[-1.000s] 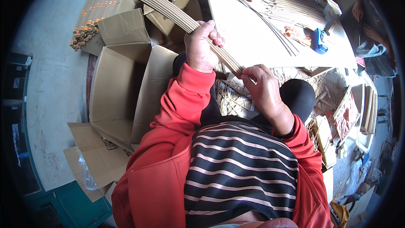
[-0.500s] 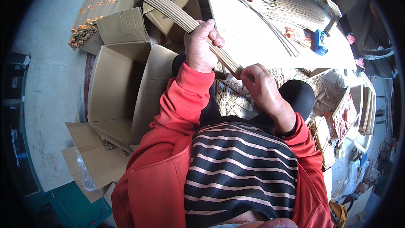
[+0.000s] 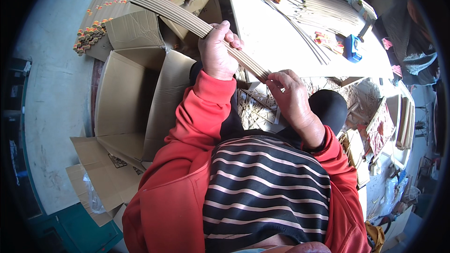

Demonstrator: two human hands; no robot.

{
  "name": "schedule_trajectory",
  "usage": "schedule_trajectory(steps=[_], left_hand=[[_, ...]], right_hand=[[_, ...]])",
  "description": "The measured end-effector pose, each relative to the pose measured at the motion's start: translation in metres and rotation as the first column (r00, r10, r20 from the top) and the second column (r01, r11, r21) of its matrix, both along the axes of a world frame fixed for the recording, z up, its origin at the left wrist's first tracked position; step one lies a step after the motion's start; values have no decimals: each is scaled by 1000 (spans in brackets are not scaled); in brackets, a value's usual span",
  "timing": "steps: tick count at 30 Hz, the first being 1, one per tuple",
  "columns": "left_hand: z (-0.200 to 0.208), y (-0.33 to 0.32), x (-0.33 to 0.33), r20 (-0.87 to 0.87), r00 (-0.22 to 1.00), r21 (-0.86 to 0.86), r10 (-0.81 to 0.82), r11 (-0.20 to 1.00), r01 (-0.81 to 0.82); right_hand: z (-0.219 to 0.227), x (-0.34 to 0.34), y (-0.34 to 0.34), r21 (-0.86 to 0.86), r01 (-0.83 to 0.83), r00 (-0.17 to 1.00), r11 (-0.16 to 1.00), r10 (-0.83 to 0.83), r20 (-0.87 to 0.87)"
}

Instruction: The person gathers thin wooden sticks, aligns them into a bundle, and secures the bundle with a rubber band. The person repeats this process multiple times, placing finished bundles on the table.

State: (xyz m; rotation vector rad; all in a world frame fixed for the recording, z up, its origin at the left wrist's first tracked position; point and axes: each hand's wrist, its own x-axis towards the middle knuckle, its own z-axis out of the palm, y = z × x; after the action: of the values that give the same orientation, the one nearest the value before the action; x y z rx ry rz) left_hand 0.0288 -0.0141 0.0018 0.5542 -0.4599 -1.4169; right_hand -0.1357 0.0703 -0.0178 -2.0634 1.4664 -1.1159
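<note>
A bundle of long, thin brown incense sticks (image 3: 171, 11) slants across my front, its far end up to the left. My left hand (image 3: 218, 51) is closed around it below the middle, the thumb lying on top. At the near, lower end of the bundle, my right hand (image 3: 291, 97) has thumb and fingertips pinched on the stick ends. The fingertips partly hide those ends. Beyond my hands, many loose sticks of the same kind (image 3: 323, 7) lie spread on a white table (image 3: 281, 37).
An open cardboard box (image 3: 126, 98) stands at my left. Behind it are stacked, banded stick bundles (image 3: 105, 11) and another carton (image 3: 206, 11). On the table sit a blue tape dispenser (image 3: 352, 48) and red-yellow labels (image 3: 328, 41). Broken sticks (image 3: 255, 107) litter the space below.
The bundle's far end has swung slightly left and down, along with my left hand. My right hand stays at the lower end, its fingers slightly shifted.
</note>
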Motion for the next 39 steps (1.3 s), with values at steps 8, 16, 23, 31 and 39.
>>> schedule_trajectory(steps=[8,16,23,31,39], left_hand=[[-2,1,-1,19,1000,-20,-8,1000,8],[1,-2,3,-1,998,-6,-59,998,59],[14,-22,45,-65,996,-17,53,998,-54],[17,-51,111,-134,966,-84,221,969,-233],[6,-60,94,-131,967,-1,217,976,-219]], right_hand=[[10,0,-3,265,-17,1000,964,17,3],[24,-13,-11,371,-213,977,904,198,78],[11,-67,1,281,-151,972,948,194,-133],[-2,-176,27,277,163,916,947,-41,-399],[-35,-190,-20,214,327,883,921,-216,-417]])
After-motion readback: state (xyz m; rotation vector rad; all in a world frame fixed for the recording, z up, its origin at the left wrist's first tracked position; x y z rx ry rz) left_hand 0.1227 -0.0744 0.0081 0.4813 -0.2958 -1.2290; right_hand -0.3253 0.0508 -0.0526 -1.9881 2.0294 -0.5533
